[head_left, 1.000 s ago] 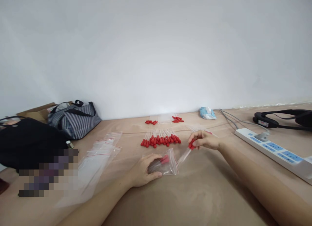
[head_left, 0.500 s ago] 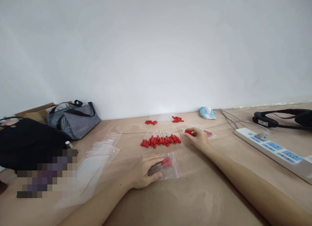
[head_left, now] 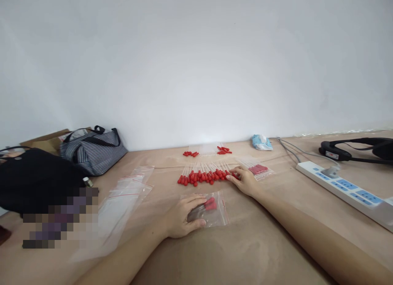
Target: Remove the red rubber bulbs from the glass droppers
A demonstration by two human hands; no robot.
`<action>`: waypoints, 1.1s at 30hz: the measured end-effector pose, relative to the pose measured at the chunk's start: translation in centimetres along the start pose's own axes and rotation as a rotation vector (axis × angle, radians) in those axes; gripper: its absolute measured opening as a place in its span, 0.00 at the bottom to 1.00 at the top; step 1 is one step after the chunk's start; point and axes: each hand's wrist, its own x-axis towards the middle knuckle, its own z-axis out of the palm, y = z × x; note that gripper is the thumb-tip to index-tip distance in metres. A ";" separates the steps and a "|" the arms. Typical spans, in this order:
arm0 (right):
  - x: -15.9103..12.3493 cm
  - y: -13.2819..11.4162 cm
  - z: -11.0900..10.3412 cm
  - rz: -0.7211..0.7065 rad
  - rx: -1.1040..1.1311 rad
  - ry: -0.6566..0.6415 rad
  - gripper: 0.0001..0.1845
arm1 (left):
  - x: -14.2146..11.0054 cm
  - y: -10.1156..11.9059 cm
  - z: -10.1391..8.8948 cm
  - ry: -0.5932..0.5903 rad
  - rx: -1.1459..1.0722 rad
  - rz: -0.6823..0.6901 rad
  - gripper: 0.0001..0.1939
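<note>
Clear zip bags [head_left: 121, 203] lie overlapping at left. The left hand [head_left: 183, 216], thumb and fingers parted, rests on a flat bag [head_left: 218, 220] containing red-bulbed droppers [head_left: 211, 204]. Beyond it, loose droppers [head_left: 201, 177] form a row; the right hand [head_left: 242, 180] is at their right end, its grip unclear. Rightmost lies a filled bag [head_left: 258, 169].
</note>
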 end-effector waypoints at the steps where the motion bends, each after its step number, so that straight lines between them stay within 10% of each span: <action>1: 0.0 -0.1 -0.1 0.007 0.003 0.028 0.18 | 0.0 0.0 0.0 0.004 -0.001 0.004 0.27; 6: -0.7 -1.4 -0.9 -0.012 0.032 0.137 0.13 | 0.0 0.0 0.0 0.027 -0.022 -0.010 0.20; 14: -2.7 -5.6 -0.9 -0.239 0.185 -0.354 0.07 | 0.0 -0.2 0.4 0.058 -0.008 -0.033 0.21; 24: -3.0 -7.0 0.2 -0.188 0.045 -0.448 0.23 | 0.2 -0.2 0.3 0.053 -0.022 0.003 0.20; 33: -2.5 -6.7 -0.5 -0.135 0.167 -0.471 0.13 | 0.1 -0.2 0.3 0.034 -0.027 -0.006 0.22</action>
